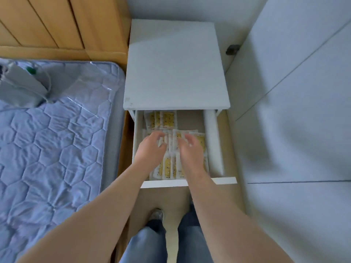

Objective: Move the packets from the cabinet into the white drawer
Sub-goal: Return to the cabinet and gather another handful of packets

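jeans and one shoe sit at six o'clock, nearest us, with both our bare forearms reaching up past them. just beyond, the white drawer stands pulled out, its front rail crossing under our wrists.

our left hand and right hand are side by side over the middle of the drawer. their fingers are half curled and smeared by blur, so we cannot tell whether either pinches a packet or only touches the pile.

the packets, yellow and white, lie in loose overlapping rows on the drawer floor. the farthest row, at twelve o'clock of our hands, is partly tucked under the nightstand top. a white roll lies along the drawer wall at three o'clock of our hands.

we judge the main risk to be the slack stacking. a careless sweep could ruck the rows up, and a raised edge might catch under the top when the drawer shuts. leaning on the rail could also strain the extended drawer.

a mattress fills nine o'clock, with a grey bag on it at ten. we cannot tell which piece is the cabinet.
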Tool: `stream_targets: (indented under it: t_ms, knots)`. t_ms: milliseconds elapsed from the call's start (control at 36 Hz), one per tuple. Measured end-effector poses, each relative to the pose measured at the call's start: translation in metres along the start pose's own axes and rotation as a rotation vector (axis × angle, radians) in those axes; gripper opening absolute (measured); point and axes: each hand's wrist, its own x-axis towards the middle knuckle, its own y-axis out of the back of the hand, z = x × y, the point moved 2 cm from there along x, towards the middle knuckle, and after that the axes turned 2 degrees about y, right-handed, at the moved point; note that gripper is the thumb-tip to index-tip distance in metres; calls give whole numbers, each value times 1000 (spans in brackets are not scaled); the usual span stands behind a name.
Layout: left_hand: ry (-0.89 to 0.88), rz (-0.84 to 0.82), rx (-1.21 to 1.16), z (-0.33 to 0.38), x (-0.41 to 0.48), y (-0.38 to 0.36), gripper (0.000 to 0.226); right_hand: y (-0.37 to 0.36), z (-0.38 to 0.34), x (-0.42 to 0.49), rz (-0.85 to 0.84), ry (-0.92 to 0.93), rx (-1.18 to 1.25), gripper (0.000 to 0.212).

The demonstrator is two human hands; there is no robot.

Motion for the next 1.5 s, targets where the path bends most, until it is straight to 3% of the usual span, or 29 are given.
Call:
stream_targets:
  t_ms: [389, 528, 722, 1000, 1333, 1500]
  knots:
    - [-353, -268, 128, 78, -158, -41, 29, 140, 22, -186, 447, -83, 431, 27]
    - [-538, -438, 182, 106, -238, -96, 29, 204, 65, -259, 679, -83, 597, 11]
    - [-734, -705, 192, 106, -404, -181, 26, 277, 159, -407, 1021, -48, 786, 14]
    - [-972, -1179, 225, 43, -682, -274, 23, 331, 286, -654, 1543, -40, 974, 13]
    - [-1153, -1692, 457, -85, -952, -332, 16, 304, 411, -890, 2227, -92, 1184, 8]
    - [-1196, -1924, 522, -157, -1071, -366, 11, 305, 482, -986, 2459, -167, 1271, 10]
